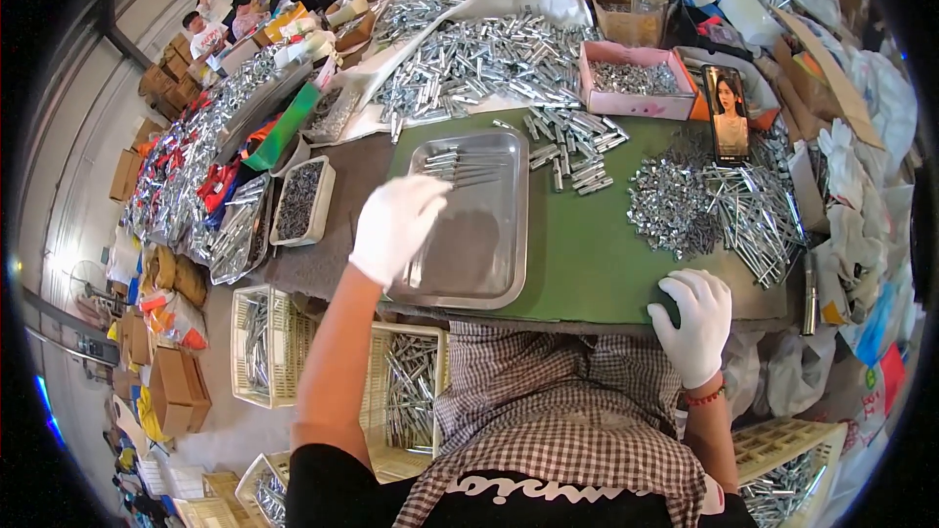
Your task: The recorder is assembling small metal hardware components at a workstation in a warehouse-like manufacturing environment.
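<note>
My left hand (pixel 396 227), in a white glove, is over the left side of a shallow metal tray (pixel 519 225). Its fingers are loosely bent and stretched toward several thin metal rods (pixel 460 166) lying side by side in the tray; nothing shows in its grasp. At the table's front edge, my gloved right hand (pixel 696 325) rests with curved fingers and the thumb apart, holding nothing. Beyond it lie a heap of small shiny metal parts (pixel 665 205) and a pile of long metal pins (pixel 758 220). Metal sleeves (pixel 577 147) lie right of the tray.
A large mound of metal sleeves (pixel 479 64) covers the table's far side. A pink box (pixel 636 78) of small parts and a propped phone (pixel 727 117) stand at the back right. Left of the tray is a white bin (pixel 321 205). Crates (pixel 256 347) of metal parts stand below the table.
</note>
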Demonstrator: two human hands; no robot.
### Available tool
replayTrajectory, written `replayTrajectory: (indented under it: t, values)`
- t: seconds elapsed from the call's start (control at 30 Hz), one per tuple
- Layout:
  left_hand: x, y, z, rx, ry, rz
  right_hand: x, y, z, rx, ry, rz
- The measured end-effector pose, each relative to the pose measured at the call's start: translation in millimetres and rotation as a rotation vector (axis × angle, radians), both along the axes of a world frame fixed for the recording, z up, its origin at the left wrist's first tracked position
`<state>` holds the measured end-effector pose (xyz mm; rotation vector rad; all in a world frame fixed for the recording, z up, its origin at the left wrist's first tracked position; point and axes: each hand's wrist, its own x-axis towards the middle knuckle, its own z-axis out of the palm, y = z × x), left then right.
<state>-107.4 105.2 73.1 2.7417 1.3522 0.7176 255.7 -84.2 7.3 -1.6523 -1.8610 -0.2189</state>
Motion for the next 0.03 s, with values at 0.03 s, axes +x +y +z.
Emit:
replayTrajectory:
  t: [0.03]
  values:
    - [-7.9, 21.7, -8.6, -0.012, 0.015, 0.005, -0.5, 0.5, -1.3, -0.002, 0.007, 0.008]
